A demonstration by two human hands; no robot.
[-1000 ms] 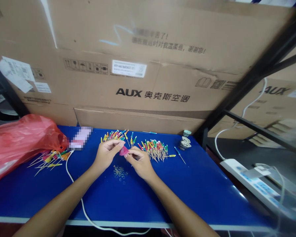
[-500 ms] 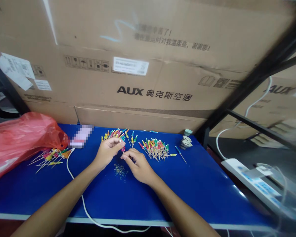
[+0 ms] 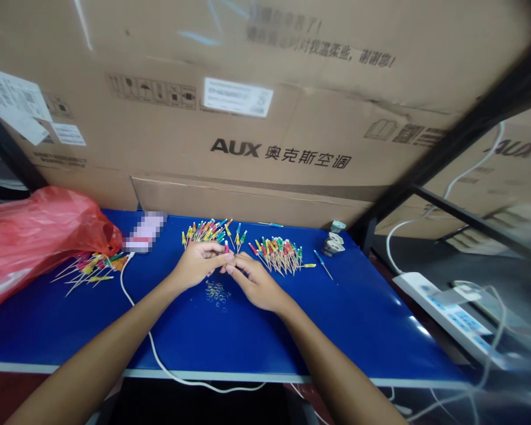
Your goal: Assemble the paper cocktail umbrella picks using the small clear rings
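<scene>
My left hand [image 3: 199,264] and my right hand [image 3: 257,282] meet fingertip to fingertip above the blue table. Between them is a pink paper-topped pick [image 3: 227,248] with a white tip, upright; both hands pinch it, and its stick is mostly hidden by the fingers. Just below lies a scatter of small clear rings [image 3: 216,293]. Behind my left hand is a bunch of colourful picks [image 3: 205,231]. To the right of my right hand lies another bunch of picks [image 3: 280,255], tops pointing away from me.
A red plastic bag [image 3: 48,236] is at the left, with loose picks [image 3: 90,268] beside it. A white cable [image 3: 152,342] runs from a blurred-out device [image 3: 143,235]. Small containers [image 3: 335,242] stand at the right back, before a large carton [image 3: 292,130].
The hands have come closer together around the pick, and the left fingers have moved down to meet the right ones. The view has shifted slightly.
</scene>
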